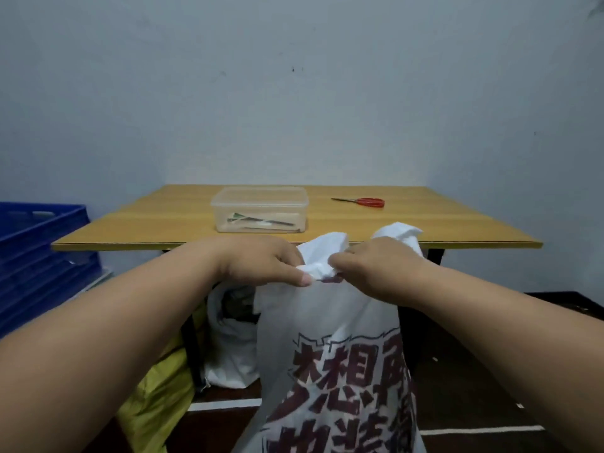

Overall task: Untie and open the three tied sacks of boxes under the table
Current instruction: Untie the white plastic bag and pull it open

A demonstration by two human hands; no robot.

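Head view, item by item.

Printed white sack (330, 371): standing in front of the table (183, 212), nearest the camera, its neck rising to about the level of the table edge. Thin, soft, film-like material, creasing freely; it is bulging as though filled, so it is likely bulky rather than heavy, though weight cannot be read here. Large dark red characters are showing on its front.

Knot (318, 269): a tight white twist at the sack's neck, with two loose ears standing up behind it. The best place to take hold looks to be the ears or the strands right at the twist; pulling on the body of the sack would probably only stretch or tear the film.

Left hand (261, 263): fingers curled and pinching the left side of the knot, thumb tip pressing on the twist.

Right hand (372, 266): fingers curled round the right side of the knot and the ear beside it, facing the left hand, the two nearly touching.

Second white sack (228, 341): sitting under the table behind the printed one; whether its mouth is tied cannot be told.

Yellow sack (157, 393): lying low at the left, partly hidden by the forearm; its neck is out of sight.

Clear lidded box (260, 209): resting on the tabletop.

Red-handled scissors (362, 201): lying on the tabletop, well apart from the hands.

Blue crates (39, 253): stacked at the left.
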